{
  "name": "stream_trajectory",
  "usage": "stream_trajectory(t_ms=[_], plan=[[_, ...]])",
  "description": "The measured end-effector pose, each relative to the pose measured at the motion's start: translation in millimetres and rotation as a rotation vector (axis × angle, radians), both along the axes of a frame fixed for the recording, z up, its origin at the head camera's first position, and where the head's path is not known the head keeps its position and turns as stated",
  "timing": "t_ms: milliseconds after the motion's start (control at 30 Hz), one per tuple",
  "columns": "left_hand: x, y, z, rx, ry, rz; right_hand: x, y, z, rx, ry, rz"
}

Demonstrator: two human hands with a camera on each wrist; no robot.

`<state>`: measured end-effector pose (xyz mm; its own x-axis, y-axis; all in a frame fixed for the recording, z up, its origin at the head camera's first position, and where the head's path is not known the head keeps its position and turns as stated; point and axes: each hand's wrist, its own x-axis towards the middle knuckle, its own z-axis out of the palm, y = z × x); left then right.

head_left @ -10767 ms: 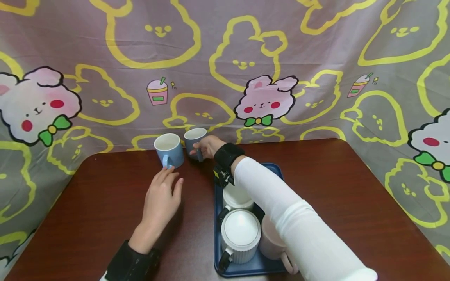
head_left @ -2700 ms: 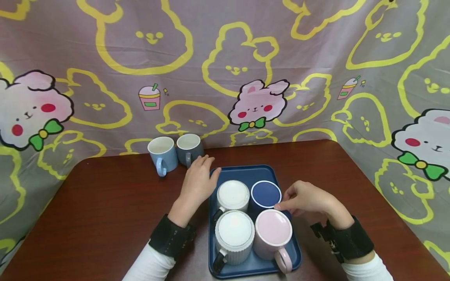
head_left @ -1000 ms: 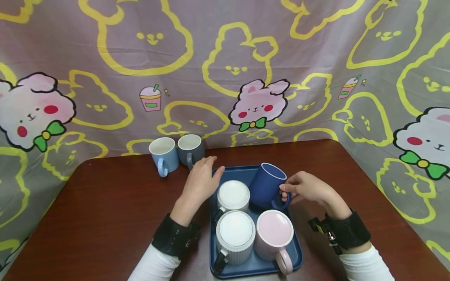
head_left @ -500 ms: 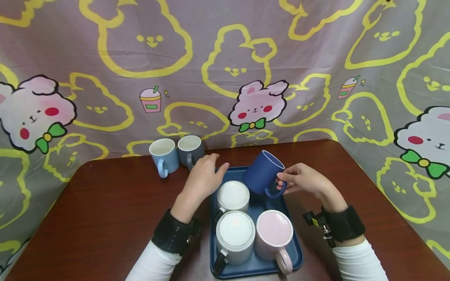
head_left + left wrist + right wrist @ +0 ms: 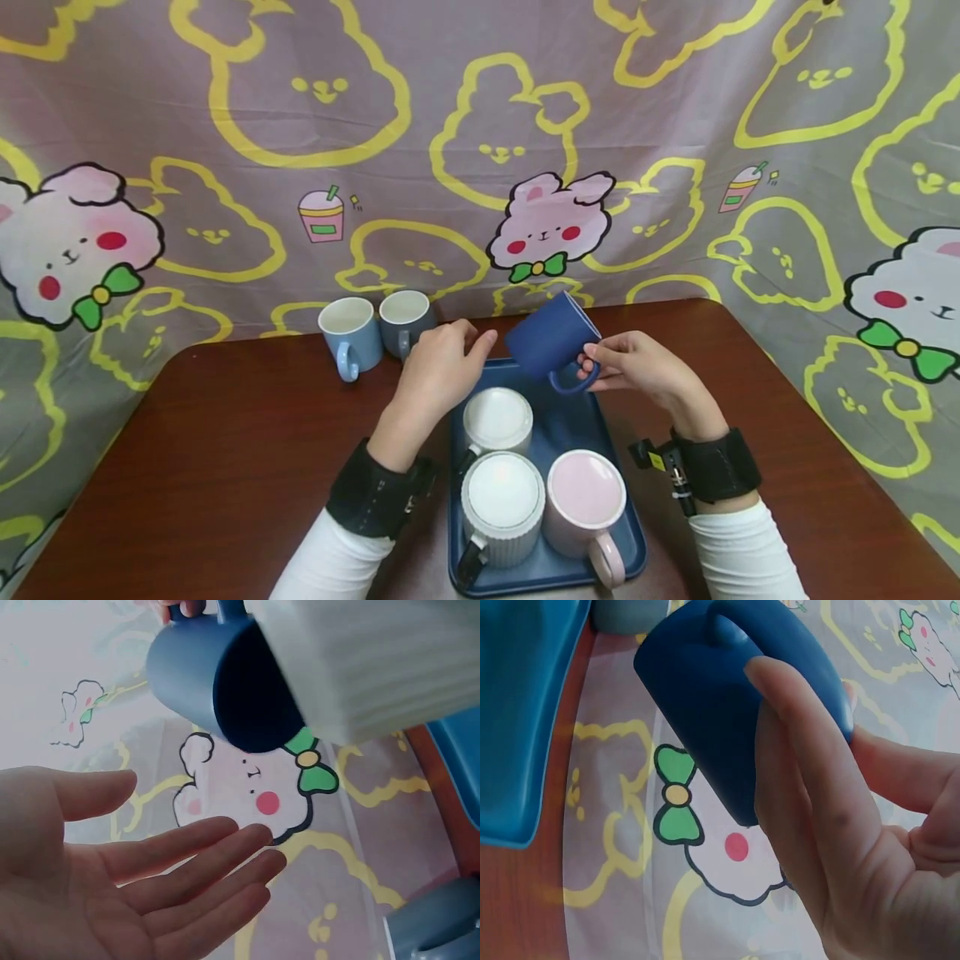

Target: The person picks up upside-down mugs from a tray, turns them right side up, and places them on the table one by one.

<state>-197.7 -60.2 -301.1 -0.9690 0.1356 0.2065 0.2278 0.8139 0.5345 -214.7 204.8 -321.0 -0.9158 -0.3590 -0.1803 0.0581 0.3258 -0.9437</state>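
Note:
My right hand (image 5: 637,367) holds a dark blue mug (image 5: 551,337) by its handle, thumb and fingers pinching it. The mug hangs over the far end of the blue tray (image 5: 581,429), tilted, its white-edged base up to the right. In the left wrist view the dark mouth of that blue mug (image 5: 259,694) shows. My left hand (image 5: 438,375) hovers by the tray's far left corner, fingers extended, holding nothing. Its palm and spread fingers fill the lower left wrist view. The right wrist view shows my right fingers (image 5: 817,780) along the mug's side.
On the tray stand two white mugs, a smaller one (image 5: 497,419) and a ribbed one (image 5: 504,496), plus a pink mug (image 5: 585,492), all base up. Upright behind my left hand are a light blue mug (image 5: 352,337) and a grey mug (image 5: 408,317). A patterned cloth (image 5: 480,167) hangs behind the table.
My right hand has lifted the blue mug off the tray and carried it up, away and slightly left, tilting it further. My left hand has shifted slightly right.

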Motion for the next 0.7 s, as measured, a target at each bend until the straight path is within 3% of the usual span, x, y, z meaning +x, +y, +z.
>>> stream_trajectory(t_ms=[700], plan=[[6.7,25.0,24.0,0.023,-0.076,0.048,-0.2,-11.4,18.1,-0.140,0.065,-0.051]])
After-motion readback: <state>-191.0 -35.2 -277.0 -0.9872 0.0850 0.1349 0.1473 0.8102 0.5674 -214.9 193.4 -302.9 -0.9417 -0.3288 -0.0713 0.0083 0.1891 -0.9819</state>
